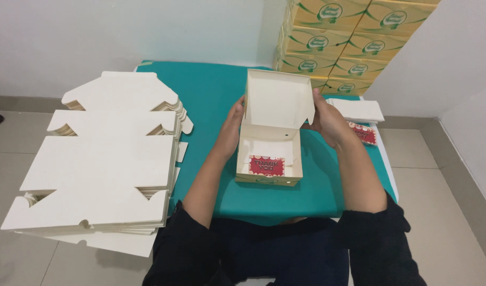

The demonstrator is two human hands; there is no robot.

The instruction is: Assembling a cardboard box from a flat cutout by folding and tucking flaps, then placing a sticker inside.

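Observation:
An open cream cardboard box (269, 153) stands on the teal table (211, 95) in front of me, its lid raised upright. A red card (266, 166) lies inside against the near wall. My left hand (231, 127) presses the box's left side near the hinge. My right hand (327, 123) grips the right edge of the lid and the box's right side. Both forearms reach forward from black sleeves.
A tall stack of flat, unfolded cream box blanks (105, 159) fills the left. A small pile of white sheets (357, 110) and red cards (365, 133) lies right of the box. Stacked yellow-green cartons (349, 42) stand at the back right against the wall.

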